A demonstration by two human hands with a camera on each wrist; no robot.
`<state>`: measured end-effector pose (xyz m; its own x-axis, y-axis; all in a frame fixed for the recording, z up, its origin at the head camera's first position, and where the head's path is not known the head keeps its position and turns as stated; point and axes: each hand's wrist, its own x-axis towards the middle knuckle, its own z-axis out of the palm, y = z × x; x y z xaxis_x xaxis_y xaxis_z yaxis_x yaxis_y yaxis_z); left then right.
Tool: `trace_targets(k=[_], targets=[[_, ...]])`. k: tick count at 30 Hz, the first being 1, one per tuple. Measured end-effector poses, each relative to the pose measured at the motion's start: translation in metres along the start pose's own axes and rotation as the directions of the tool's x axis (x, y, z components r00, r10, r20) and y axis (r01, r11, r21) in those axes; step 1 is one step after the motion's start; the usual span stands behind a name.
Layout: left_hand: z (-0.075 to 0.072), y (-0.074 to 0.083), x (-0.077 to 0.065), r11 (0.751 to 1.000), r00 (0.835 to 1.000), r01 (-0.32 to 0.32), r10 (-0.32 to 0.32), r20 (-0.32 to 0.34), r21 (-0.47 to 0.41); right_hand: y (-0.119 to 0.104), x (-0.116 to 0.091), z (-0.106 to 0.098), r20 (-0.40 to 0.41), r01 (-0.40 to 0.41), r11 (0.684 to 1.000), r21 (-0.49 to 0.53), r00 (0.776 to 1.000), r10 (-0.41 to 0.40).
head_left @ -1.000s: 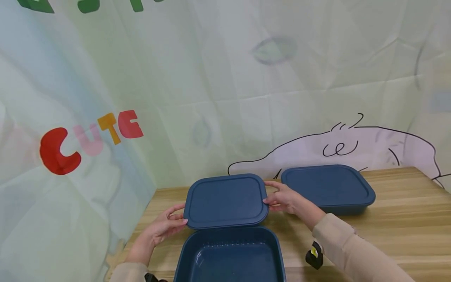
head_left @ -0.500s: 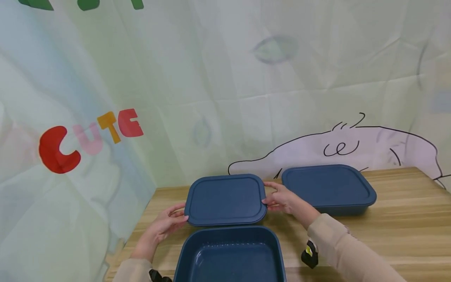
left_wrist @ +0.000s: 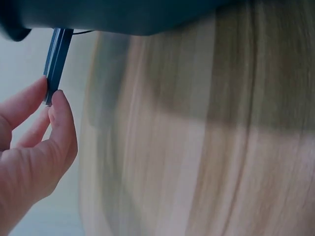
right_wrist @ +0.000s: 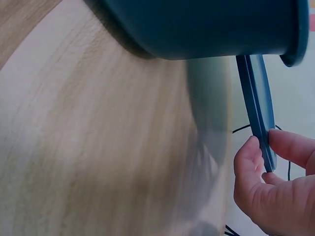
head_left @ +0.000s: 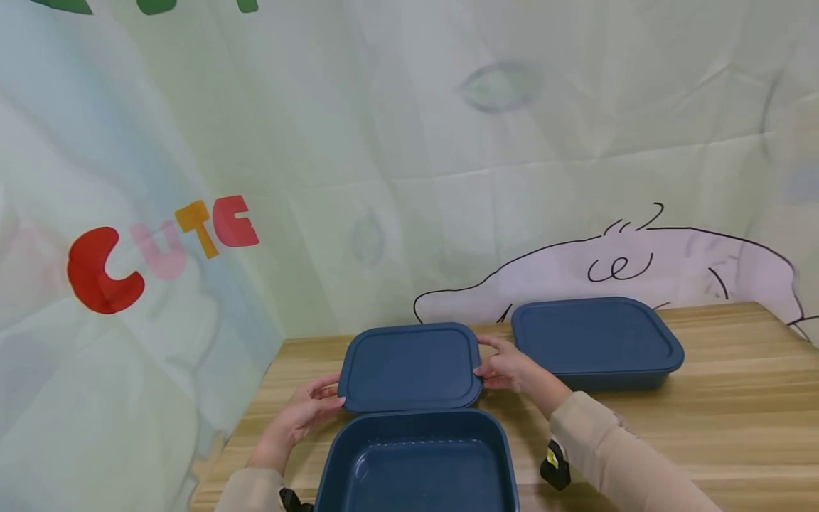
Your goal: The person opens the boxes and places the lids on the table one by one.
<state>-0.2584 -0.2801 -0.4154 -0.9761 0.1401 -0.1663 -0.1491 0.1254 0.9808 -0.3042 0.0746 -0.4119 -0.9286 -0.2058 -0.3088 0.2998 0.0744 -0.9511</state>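
A dark blue rectangular lid (head_left: 411,368) with rounded corners is held between both hands behind an open blue container (head_left: 419,462). My left hand (head_left: 306,411) pinches the lid's left edge between thumb and fingers. On the opposite edge, my right hand (head_left: 512,368) grips the lid the same way. In the left wrist view the lid's edge (left_wrist: 57,64) shows thin between thumb and fingertips, clear of the tabletop. The right wrist view has the lid (right_wrist: 258,103) pinched likewise, beside the container's wall (right_wrist: 211,29). The container's near end is cut off by the frame.
A second blue container with its lid on (head_left: 595,345) stands at the back right of the wooden table (head_left: 723,412), close to the right forearm. A printed cloth backdrop (head_left: 384,178) hangs behind and to the left.
Both hands have lowered the lid slightly; its far edge now appears lower and its face looks flatter. The open container and the lidded one have stayed in place.
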Motion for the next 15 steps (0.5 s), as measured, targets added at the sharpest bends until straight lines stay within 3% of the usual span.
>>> trace_targets(k=[8, 15], targets=[[-0.002, -0.007, 0.002, 0.999, 0.999, 0.006, -0.004, 0.038, -0.053, 0.007, 0.002, 0.006, -0.022, 0.007, 1.0, -0.023, 1.0, -0.007], [0.001, -0.013, 0.004, 1.0, 1.0, 0.02, -0.02, 0.005, 0.024, 0.015, 0.005, 0.008, -0.033, -0.002, 0.998, -0.055, 0.999, 0.0]])
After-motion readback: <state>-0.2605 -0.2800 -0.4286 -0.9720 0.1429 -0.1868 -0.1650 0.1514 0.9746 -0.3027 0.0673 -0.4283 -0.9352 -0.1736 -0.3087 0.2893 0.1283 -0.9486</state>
